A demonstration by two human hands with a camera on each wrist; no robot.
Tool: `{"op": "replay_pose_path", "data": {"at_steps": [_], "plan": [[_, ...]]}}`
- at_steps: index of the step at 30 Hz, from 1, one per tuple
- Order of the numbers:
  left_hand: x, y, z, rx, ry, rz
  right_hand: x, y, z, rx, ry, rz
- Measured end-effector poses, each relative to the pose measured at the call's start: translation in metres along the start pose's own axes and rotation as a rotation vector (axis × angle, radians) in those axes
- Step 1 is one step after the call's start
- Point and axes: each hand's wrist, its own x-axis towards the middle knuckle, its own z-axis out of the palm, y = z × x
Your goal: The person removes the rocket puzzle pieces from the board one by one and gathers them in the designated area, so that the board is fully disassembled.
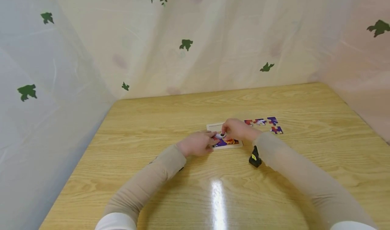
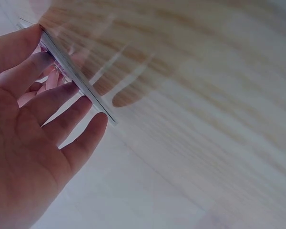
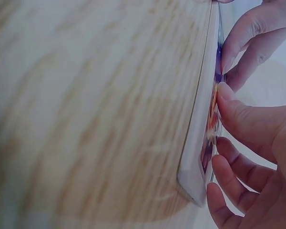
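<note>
A jigsaw puzzle in a pale frame (image 1: 240, 145) lies on the table, its near part filled with purple and orange picture pieces (image 1: 232, 142). My left hand (image 1: 199, 143) is at the frame's left side; in the left wrist view its fairly straight fingers (image 2: 88, 140) touch the board's edge (image 2: 69, 67). Over the tray, my right hand (image 1: 236, 129) pinches a whitish puzzle piece (image 1: 220, 135) with a dark spot, beside the left fingertips. Seen from the right wrist, the right thumb (image 3: 238, 112) touches the picture surface and the other fingers bend near the frame. The hands partly hide the puzzle.
Several loose puzzle pieces (image 1: 260, 122) lie beyond the right forearm, to the right of the frame. A black device with a yellow mark (image 1: 255, 157) is under the right wrist. The wooden table (image 1: 170, 115) backs onto a pale curtain (image 1: 219, 54) with green leaf shapes.
</note>
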Motion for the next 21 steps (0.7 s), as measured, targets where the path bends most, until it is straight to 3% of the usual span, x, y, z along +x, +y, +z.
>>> {"op": "replay_pose_path", "data": {"at_steps": [8, 21], "plan": [[0.0002, -0.0001, 0.0002, -0.007, -0.005, -0.012, -0.0022, -0.0022, -0.0004, -0.015, 0.005, 0.081], [-0.0001, 0.0008, -0.001, 0.005, -0.009, -0.017, -0.0003, -0.0008, 0.0003, -0.024, 0.009, 0.13]]}}
